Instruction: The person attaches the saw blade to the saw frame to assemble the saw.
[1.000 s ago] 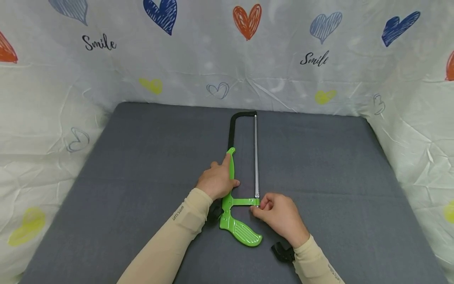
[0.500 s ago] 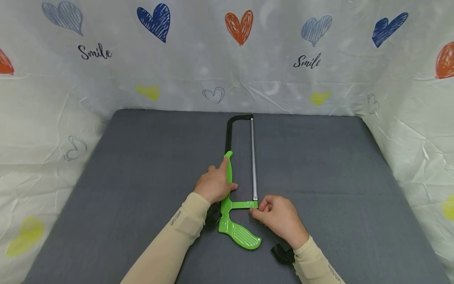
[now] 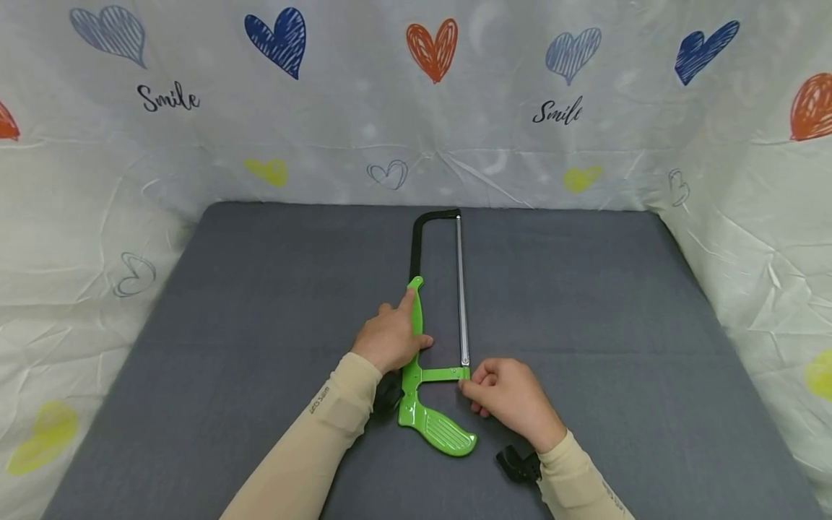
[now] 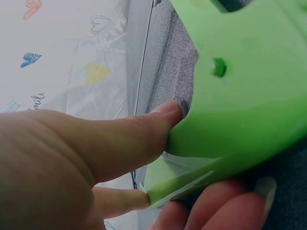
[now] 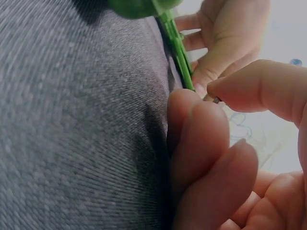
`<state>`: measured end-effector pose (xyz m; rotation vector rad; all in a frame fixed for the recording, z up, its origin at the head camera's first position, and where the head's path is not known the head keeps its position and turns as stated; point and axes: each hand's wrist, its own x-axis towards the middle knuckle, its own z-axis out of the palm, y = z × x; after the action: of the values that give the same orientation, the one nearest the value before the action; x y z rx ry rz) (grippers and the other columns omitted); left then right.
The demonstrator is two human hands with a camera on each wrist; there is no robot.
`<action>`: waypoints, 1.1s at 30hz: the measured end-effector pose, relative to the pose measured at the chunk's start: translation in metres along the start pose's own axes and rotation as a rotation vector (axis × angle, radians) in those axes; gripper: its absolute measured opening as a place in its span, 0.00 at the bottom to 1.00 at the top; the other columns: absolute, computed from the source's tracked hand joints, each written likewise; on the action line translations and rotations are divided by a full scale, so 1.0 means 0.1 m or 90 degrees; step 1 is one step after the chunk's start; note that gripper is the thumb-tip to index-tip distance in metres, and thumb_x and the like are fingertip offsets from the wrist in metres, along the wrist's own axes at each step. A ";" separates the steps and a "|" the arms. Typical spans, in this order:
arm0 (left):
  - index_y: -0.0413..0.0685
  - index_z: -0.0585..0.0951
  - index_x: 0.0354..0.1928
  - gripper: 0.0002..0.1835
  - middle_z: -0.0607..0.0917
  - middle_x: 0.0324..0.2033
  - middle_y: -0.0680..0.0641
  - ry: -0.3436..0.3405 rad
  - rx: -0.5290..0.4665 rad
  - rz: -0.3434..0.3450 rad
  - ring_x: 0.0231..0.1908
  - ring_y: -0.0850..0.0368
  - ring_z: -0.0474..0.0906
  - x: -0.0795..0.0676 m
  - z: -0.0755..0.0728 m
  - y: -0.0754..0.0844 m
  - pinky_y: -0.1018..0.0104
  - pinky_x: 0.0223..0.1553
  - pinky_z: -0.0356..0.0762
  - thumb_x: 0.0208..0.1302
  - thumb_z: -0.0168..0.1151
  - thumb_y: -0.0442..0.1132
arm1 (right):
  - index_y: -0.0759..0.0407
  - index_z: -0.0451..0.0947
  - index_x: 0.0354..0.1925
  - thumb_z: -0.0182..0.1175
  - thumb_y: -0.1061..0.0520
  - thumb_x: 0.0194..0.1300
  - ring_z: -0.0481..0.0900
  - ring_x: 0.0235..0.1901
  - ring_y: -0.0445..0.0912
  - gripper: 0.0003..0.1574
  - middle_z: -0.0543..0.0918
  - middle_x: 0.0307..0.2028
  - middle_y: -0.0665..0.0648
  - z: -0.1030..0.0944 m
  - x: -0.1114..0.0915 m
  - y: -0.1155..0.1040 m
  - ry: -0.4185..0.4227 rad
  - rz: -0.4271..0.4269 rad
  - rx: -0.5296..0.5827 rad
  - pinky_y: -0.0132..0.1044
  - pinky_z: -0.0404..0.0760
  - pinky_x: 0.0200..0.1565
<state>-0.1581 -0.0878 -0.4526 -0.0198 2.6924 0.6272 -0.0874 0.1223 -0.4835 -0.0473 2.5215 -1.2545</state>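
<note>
A hacksaw point(image 3: 445, 375) with a green frame and handle point(image 3: 447, 432), a black front bow and a silver blade point(image 3: 462, 289) lies on grey cloth. My left hand point(image 3: 388, 338) grips the green frame, index finger stretched along it towards the bow. In the left wrist view the thumb presses one side of the green frame point(image 4: 254, 96), while other fingers curl along the opposite edge. At the blade's near end, my right hand point(image 3: 513, 397) pinches a small metal piece point(image 5: 217, 100) between thumb and fingertips; the fingers mostly hide it.
Grey cloth point(image 3: 585, 310) covers the table, with the saw's tip close to its back edge. Behind and at both sides hangs a white curtain point(image 3: 338, 130) printed with hearts. A black wrist device point(image 3: 518, 464) sits below the right wrist.
My right fingers have shifted slightly around the near end of the blade, with more fingertips showing below the thumb. The left hand keeps its grip. The head view has tilted a little.
</note>
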 end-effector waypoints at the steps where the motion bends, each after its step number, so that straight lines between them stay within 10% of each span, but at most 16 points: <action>1: 0.59 0.48 0.82 0.52 0.69 0.67 0.29 0.000 0.000 0.000 0.54 0.30 0.78 0.00 0.00 0.00 0.44 0.48 0.79 0.65 0.68 0.56 | 0.51 0.81 0.26 0.67 0.49 0.60 0.82 0.18 0.43 0.10 0.83 0.15 0.46 0.00 0.00 0.00 0.000 0.004 0.000 0.38 0.76 0.22; 33: 0.60 0.47 0.82 0.51 0.69 0.67 0.30 -0.003 -0.001 -0.007 0.54 0.30 0.78 0.00 0.00 0.01 0.44 0.46 0.79 0.65 0.67 0.57 | 0.52 0.80 0.31 0.63 0.52 0.65 0.80 0.18 0.43 0.07 0.83 0.18 0.46 -0.02 0.02 0.05 -0.044 -0.040 -0.005 0.37 0.76 0.22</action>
<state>-0.1578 -0.0866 -0.4520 -0.0326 2.6856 0.6260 -0.0892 0.1266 -0.4869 -0.1707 2.4835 -1.2450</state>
